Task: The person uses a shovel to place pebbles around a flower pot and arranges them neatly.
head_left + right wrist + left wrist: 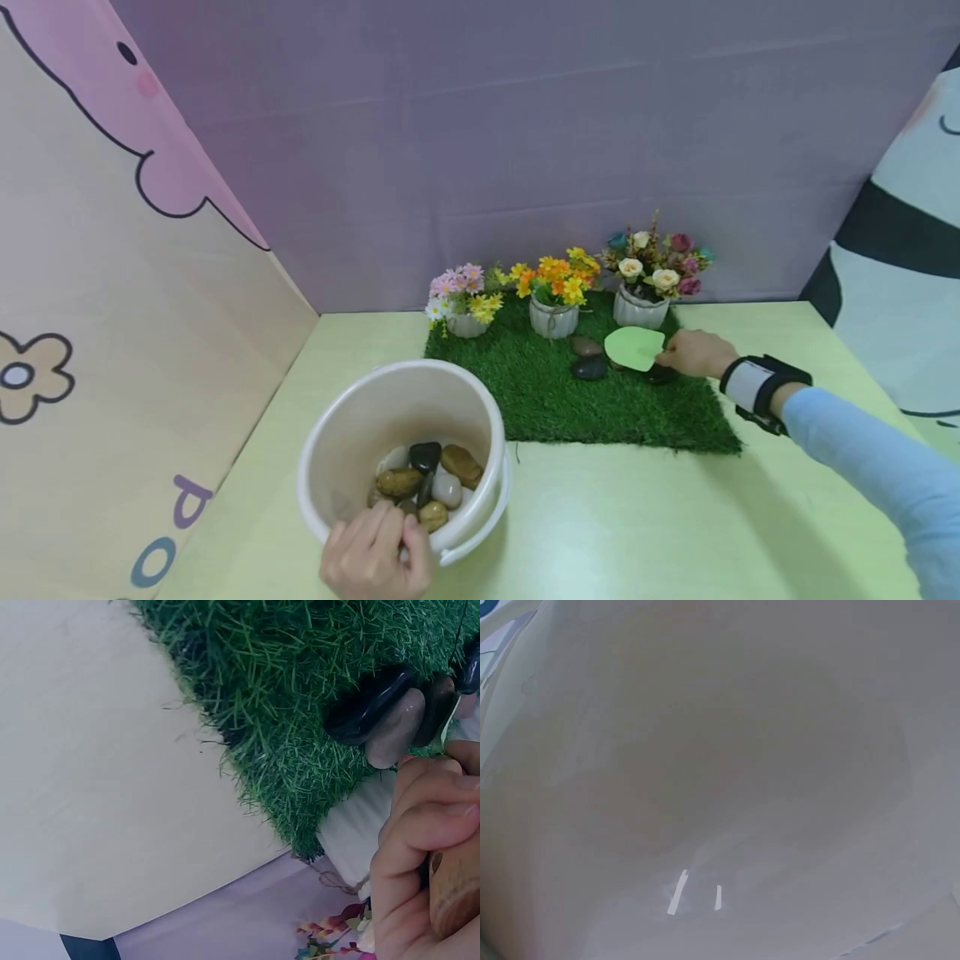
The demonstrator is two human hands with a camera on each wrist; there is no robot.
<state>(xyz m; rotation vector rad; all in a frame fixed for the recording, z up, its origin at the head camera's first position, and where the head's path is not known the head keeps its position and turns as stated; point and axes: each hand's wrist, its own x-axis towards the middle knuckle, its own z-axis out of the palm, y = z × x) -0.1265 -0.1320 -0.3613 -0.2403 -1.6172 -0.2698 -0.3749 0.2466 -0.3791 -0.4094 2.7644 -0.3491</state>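
Observation:
My left hand point(378, 554) grips the near rim of a white bucket point(352, 442), its fingers curled over the edge. Several smooth stones point(444, 487), black, brown and pale, lie in the bottom. At the right, my right hand point(696, 353) holds a small garden trowel with a light green blade point(633, 347); its wooden handle point(457, 896) shows inside the curled fingers. The blade is over the artificial turf mat point(600, 417), among a brown stone point(587, 347) and black stones point(588, 367). The left wrist view is filled by the bucket's pale wall point(742, 787).
Along the mat's back edge stand three ribbed white pots: one with pink and yellow flowers point(467, 292), one with orange-yellow flowers point(555, 275), one with roses point(663, 271). The bucket's handle point(487, 529) hangs at its right side. A purple backdrop point(525, 150) rises behind the table.

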